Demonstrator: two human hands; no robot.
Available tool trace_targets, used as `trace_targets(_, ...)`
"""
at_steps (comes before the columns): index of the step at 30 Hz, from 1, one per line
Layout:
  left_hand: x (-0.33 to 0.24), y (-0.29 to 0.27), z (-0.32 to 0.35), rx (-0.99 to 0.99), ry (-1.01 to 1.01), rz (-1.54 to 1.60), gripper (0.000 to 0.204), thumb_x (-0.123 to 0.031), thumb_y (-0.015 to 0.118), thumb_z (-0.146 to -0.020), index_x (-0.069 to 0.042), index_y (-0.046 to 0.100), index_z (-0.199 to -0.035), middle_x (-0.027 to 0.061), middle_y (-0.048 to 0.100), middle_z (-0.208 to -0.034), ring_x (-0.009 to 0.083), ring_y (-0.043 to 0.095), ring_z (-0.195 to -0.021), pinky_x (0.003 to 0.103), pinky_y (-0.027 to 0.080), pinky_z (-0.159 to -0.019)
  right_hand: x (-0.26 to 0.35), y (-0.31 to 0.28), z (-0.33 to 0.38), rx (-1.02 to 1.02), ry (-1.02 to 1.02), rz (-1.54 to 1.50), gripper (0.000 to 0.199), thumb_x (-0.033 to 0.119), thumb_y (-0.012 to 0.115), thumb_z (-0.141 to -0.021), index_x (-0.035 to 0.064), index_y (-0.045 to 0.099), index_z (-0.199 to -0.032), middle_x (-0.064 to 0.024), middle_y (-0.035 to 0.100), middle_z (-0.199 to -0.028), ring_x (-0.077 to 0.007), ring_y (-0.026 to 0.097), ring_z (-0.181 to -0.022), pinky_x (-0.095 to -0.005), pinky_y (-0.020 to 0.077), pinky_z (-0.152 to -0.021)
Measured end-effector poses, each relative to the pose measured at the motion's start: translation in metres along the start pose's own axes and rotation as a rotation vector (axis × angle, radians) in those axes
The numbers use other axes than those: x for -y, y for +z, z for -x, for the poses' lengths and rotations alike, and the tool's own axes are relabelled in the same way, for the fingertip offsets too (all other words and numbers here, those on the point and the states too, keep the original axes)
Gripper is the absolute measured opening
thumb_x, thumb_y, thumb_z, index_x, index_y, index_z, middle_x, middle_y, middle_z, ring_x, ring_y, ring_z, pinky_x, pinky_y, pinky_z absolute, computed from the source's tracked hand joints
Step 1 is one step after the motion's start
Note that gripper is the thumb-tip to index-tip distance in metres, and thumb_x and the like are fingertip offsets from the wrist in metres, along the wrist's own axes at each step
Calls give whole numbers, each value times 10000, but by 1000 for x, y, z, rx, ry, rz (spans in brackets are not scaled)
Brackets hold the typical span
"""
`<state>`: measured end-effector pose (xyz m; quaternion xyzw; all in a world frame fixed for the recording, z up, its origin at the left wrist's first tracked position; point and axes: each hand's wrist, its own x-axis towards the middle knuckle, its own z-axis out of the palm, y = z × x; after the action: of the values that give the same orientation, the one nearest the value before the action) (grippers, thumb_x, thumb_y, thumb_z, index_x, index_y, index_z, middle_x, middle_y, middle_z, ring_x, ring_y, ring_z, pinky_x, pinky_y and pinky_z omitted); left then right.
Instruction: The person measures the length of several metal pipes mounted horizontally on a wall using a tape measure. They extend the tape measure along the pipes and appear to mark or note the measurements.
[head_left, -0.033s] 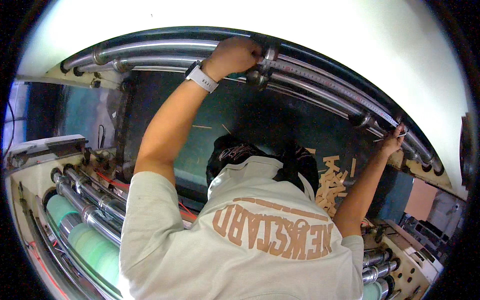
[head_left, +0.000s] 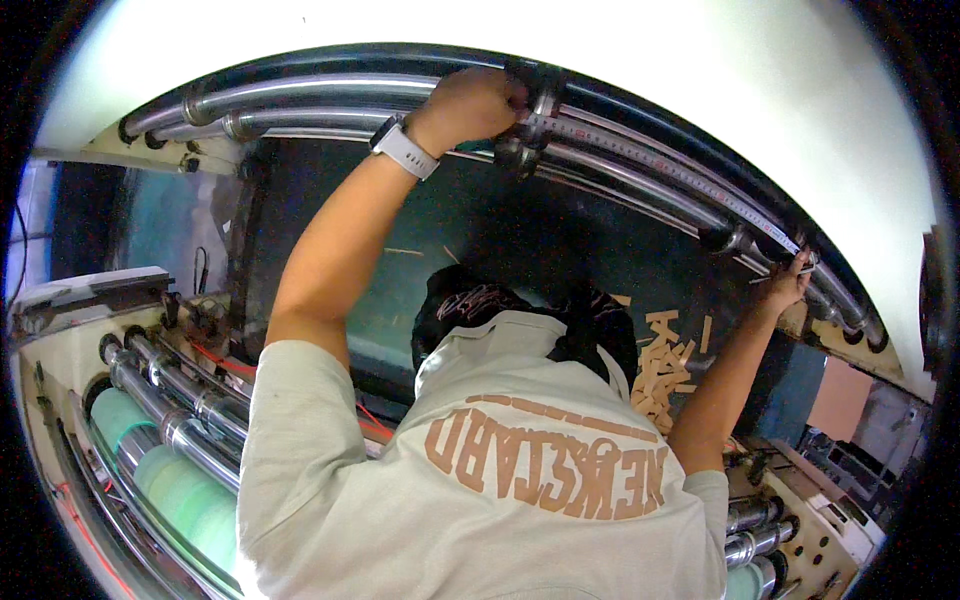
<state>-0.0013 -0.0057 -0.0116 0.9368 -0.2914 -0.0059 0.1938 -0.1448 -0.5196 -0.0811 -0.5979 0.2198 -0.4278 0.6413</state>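
Neither of my hands is in view. A co-worker in a pale printed T-shirt (head_left: 480, 500) and dark cap (head_left: 470, 305) stands right in front of me, back toward me, both arms raised. The hand on the left (head_left: 470, 105), with a white watch (head_left: 405, 150) on its wrist, grips a dark collar (head_left: 535, 95) on a long steel shaft (head_left: 310, 95). The hand on the right (head_left: 785, 285) holds a thin stick against the far end of the shaft. A measuring tape (head_left: 680, 180) lies stretched along the shaft between the two hands.
Steel rollers (head_left: 175, 405) and a green-covered roller (head_left: 160, 470) run across the lower left, with red wires (head_left: 225, 365) beside them. Several light cardboard scraps (head_left: 665, 365) lie down in the dark machine pit. More roller ends and a cream machine frame (head_left: 800, 520) sit at the lower right.
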Motion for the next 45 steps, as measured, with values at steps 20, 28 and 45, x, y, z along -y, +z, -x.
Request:
trace_targets(20, 2, 0, -2, 10, 46, 33, 156, -228, 532, -751, -172, 622, -866, 103, 614, -803, 297, 586, -777, 400, 467, -699, 4, 10, 5, 3, -42, -32, 196, 259, 606, -813, 92, 552, -901, 23, 488, -634, -56, 390, -490, -188, 281, -427)
trace_targets(28, -1, -1, -2, 35, 24, 31, 160, -225, 535, -755, -177, 625, -878, 98, 616, -820, 292, 586, -794, 401, 464, -706, 3, 6, 3, 7, -56, -4, 236, 267, 601, -815, 81, 567, -956, 15, 505, -691, -57, 411, -535, -184, 299, -439)
trace_targets(45, -4, -3, -3, 69, -21, 7, 140, -210, 527, -754, -187, 622, -854, 84, 620, -827, 281, 589, -809, 394, 464, -721, 1, 5, 1, -12, -36, 16, 293, 253, 581, -830, 65, 556, -1054, 17, 497, -670, -63, 380, -498, -185, 288, -423)
